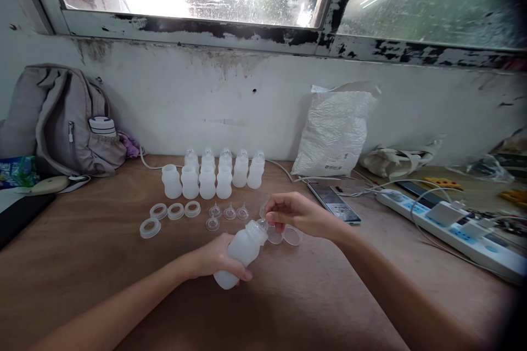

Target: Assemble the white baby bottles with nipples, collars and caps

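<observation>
Head view: frosted bottle [242, 248] held above the near part of the bench [313, 296], tilted, mouth up and toward the right. Left hand [218, 256] is wrapped round its body, thumb across the near side. Right hand [290, 214] is at the mouth, thumb and fingertips pinched on a small clear teat [262, 223]; whether this is seated or only resting there, cannot tell, as the fingers cover part of it. Step in hand, as judged: fitting or adjusting the teat at the bottle neck. Next move seems to call for a firm, unmoving left grip without squeezing the soft-looking wall, and a fine right pinch kept in line with the tilted neck; a skewed teat is the likely fault. Just beyond the right hand and partly under it, clear covers [292, 236] lie on the bench. Left of these, four loose teats [212, 224] stand near one another; farther left, four translucent rings [150, 235] lie flat. Behind: four open bottles [172, 182] in front of a row of five with clear domed tops [244, 170]. Outlying: phone [335, 203] and power strip [444, 230] to the right, backpack [82, 120] at far left.
</observation>
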A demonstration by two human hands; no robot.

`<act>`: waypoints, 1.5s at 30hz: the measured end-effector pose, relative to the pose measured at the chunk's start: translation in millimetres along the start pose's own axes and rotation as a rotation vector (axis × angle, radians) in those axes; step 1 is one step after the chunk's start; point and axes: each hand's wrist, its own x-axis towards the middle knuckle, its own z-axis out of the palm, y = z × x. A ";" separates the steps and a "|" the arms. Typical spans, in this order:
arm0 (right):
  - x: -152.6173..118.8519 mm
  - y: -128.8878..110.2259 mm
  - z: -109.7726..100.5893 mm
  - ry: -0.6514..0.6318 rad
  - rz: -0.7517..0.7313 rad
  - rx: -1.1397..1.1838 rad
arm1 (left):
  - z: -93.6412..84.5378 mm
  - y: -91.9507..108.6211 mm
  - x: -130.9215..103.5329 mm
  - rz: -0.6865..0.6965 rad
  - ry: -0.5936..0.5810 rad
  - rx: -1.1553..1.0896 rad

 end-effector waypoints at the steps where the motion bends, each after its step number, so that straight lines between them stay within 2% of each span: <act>1: 0.1 0.7 -0.6 -0.002 0.000 -0.003 | -0.3 0.1 0.2 0.006 -0.006 -0.004; 10: 1.8 0.3 3.7 0.015 0.003 -0.004 | -5.3 -3.8 0.9 -0.006 -0.057 -0.030; 15: 1.6 1.6 8.6 -0.084 0.059 -0.064 | -4.7 -3.7 0.6 -0.001 -0.061 -0.011; 24: -2.1 -4.5 3.3 -0.138 -0.069 -0.086 | -4.5 -5.3 2.3 -0.027 -0.034 -0.010; 29: -3.7 -6.8 1.6 -0.134 -0.105 -0.148 | -3.8 -3.9 1.4 -0.022 -0.045 -0.013; 34: -3.9 -13.6 6.0 -0.134 -0.201 -0.146 | -3.2 -1.3 -0.5 -0.005 -0.051 -0.013; 39: -2.1 -10.3 11.0 -0.064 -0.040 -0.211 | -3.2 -0.2 -0.8 -0.011 -0.040 0.004; 45: -1.5 -4.9 7.0 -0.045 -0.095 -0.128 | -3.4 -2.1 0.6 -0.006 -0.044 -0.008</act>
